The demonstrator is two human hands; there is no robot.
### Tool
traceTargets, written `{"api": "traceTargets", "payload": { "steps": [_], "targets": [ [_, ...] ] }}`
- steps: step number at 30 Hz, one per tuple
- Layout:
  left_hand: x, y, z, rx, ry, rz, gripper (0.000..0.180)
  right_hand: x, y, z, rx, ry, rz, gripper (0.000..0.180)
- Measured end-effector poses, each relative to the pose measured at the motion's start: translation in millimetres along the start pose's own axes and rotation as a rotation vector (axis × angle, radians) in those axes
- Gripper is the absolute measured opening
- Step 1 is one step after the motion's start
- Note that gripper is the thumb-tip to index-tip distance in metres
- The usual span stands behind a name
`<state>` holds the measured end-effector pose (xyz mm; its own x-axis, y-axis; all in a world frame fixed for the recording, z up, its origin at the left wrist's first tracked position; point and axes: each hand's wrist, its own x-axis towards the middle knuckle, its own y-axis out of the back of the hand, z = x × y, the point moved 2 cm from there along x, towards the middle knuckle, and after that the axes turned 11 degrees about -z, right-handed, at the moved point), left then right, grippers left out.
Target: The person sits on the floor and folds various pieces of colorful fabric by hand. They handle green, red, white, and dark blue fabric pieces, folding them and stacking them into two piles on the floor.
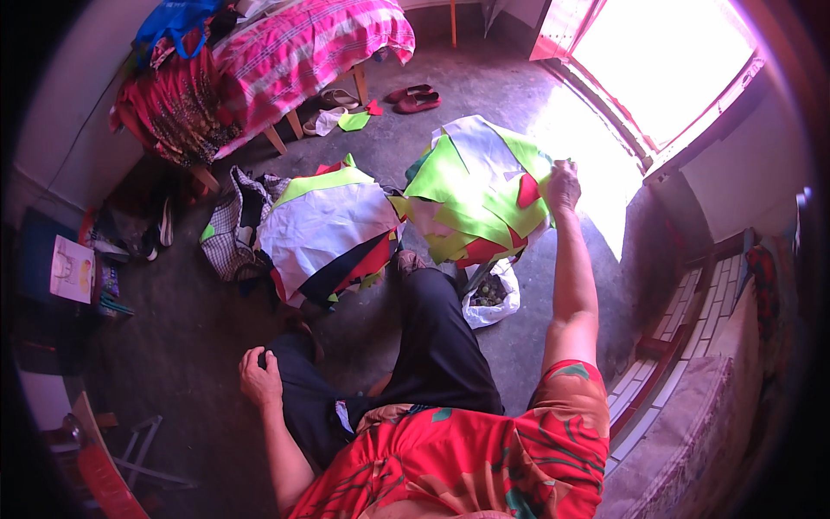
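My right hand [564,186] is stretched forward with its fingers closed at the right edge of a heaped pile of fabric pieces [467,199]. Lime green, white and red pieces overlap on that pile; what the fingers hold is hidden. Left of it lies a second pile of fabric pieces [324,225], mostly white with lime, red and dark ones. My left hand [261,379] rests by my left knee, thumb apart from the fingers. Something dark shows between them, perhaps trouser cloth.
A white plastic bag [493,298] with small dark contents stands beside the right pile. Checked cloth [233,229] lies left of the other pile. Beyond are red shoes [417,99] and a bed with a pink cover [311,48]. A bright doorway [666,69] opens at far right.
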<state>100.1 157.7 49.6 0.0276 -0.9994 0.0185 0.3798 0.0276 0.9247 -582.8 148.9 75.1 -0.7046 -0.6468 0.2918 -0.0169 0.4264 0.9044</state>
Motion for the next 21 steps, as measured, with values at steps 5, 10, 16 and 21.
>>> {"api": "traceTargets", "payload": {
  "steps": [5,10,16,21],
  "targets": [
    [2,0,2,0.030,-0.010,0.002,0.016,2,-20,-24,-0.052,-0.111,-0.211,0.047],
    [1,1,-4,0.026,-0.012,0.012,0.015,3,-15,-40,-0.118,-0.201,-0.304,0.046],
    [3,-3,-6,0.007,-0.046,0.024,0.016,15,-33,-18,-0.148,-0.152,-0.213,0.034],
    [1,0,-4,0.015,-0.032,0.025,0.016,16,-20,-10,0.057,-0.045,0.055,0.023]
  ]
}}
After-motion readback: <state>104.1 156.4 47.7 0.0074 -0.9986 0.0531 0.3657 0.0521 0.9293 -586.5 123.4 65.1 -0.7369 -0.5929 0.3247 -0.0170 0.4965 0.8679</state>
